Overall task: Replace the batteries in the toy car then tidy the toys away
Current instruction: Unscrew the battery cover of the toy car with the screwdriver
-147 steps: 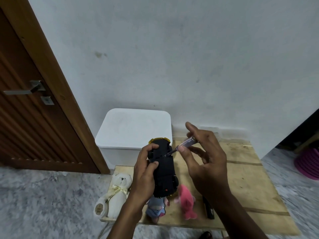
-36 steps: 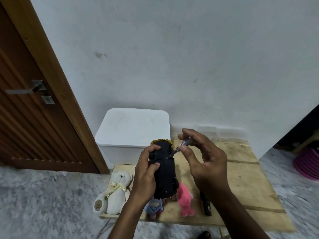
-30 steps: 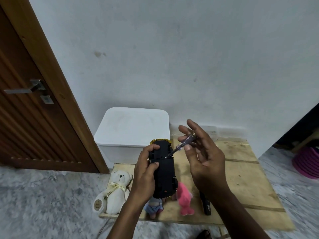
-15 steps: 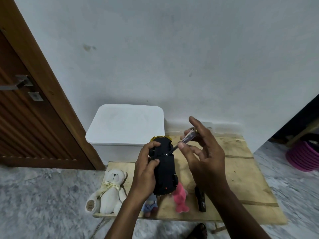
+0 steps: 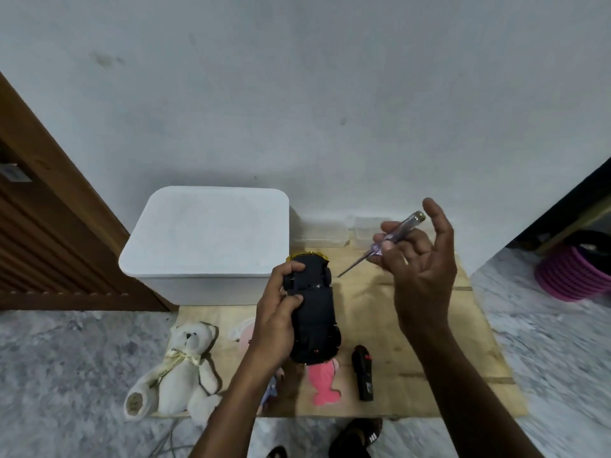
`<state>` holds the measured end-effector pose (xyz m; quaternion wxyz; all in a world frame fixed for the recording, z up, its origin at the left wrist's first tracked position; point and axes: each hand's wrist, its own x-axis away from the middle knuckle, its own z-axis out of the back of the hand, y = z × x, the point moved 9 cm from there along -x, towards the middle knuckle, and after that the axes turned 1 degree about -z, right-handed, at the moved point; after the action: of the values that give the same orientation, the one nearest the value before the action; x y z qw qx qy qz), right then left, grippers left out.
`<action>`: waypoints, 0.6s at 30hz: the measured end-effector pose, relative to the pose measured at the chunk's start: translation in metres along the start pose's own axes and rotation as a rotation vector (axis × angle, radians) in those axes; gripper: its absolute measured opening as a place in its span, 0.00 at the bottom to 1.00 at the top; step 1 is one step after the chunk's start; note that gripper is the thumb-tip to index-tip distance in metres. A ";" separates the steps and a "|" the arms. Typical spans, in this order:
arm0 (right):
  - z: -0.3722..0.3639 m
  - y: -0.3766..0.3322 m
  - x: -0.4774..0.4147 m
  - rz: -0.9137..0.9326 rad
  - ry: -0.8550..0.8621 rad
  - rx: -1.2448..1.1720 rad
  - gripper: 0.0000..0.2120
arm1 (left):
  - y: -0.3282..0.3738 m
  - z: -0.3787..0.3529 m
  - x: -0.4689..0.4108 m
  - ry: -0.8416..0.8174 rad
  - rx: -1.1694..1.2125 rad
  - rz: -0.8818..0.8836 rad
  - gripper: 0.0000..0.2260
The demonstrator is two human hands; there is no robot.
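Left hand (image 5: pixel 281 312) grips toy car (image 5: pixel 314 312) underside-up, likely to expose its battery cover; right hand (image 5: pixel 416 259) pinches screwdriver (image 5: pixel 380 246), tip just clear of the car.

Soft, even indoor light falls from above — no glare, only a faint shadow on the wall (image 5: pixel 297 127) behind the white bin (image 5: pixel 208 239). The wide lens bends the door frame (image 5: pixel 66 180) at the left edge, and the floor (image 5: pixel 562 342) at right smears with motion blur — the centre stays fairly sharp.
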<state>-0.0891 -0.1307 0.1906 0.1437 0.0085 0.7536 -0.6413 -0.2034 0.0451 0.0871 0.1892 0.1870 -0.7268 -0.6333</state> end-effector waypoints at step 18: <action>0.116 0.294 -0.031 -0.691 -0.333 0.807 0.28 | -0.044 -0.052 -0.037 0.000 -0.009 0.189 0.18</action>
<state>0.0223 -0.1855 -0.1021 0.0276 -0.2864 0.3740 -0.8816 -0.1433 0.0145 0.0489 0.2489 0.1168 -0.7384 -0.6157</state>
